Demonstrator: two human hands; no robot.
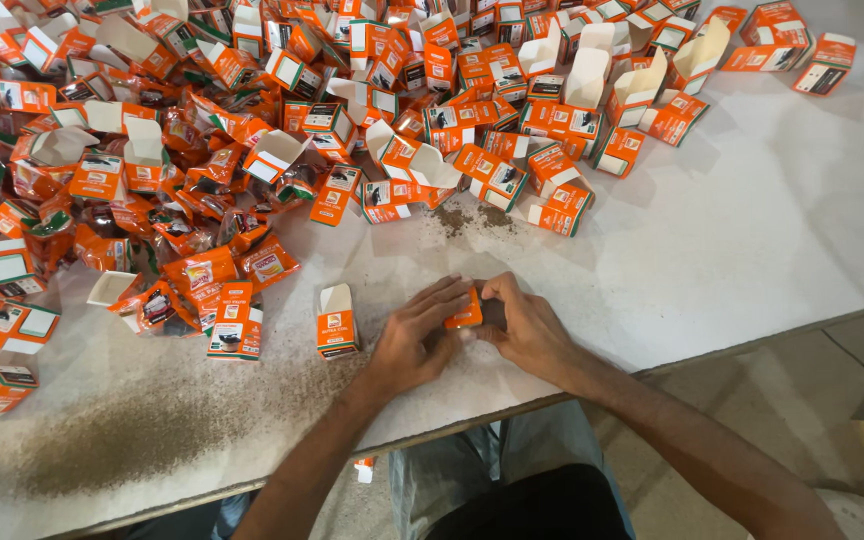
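Two bare hands meet near the front edge of the pale tabletop (pixel 752 230), and between them sits one small orange carton (pixel 465 312). The left hand (pixel 414 340) lies flat-ish beside it with its fingers (pixel 442 297) curled over the carton's left side, pressed together on the cardboard. The right hand (pixel 527 328) closes in from the other side, its fingers (pixel 492 290) bent and clamped on the same carton, so only a sliver of orange shows between the two hands. Just to the left of the left hand stands one single upright carton (pixel 336 322) with its top flap open, apart from the rest. Further left, one printed carton (pixel 235 322) lies flat on the tabletop near the edge of the heap. Behind all of this spreads a large pile of orange cartons (pixel 252 130), far too many and too jumbled to count, mixed with crumpled orange sachets; many cartons have their white flaps standing open. One small patch of dark spilled powder (pixel 472 217) lies just in front of the pile, and one wider smear of brown powder (pixel 152 430) covers the near left part of the tabletop. One small carton (pixel 364 468) lies on the floor below the table edge.
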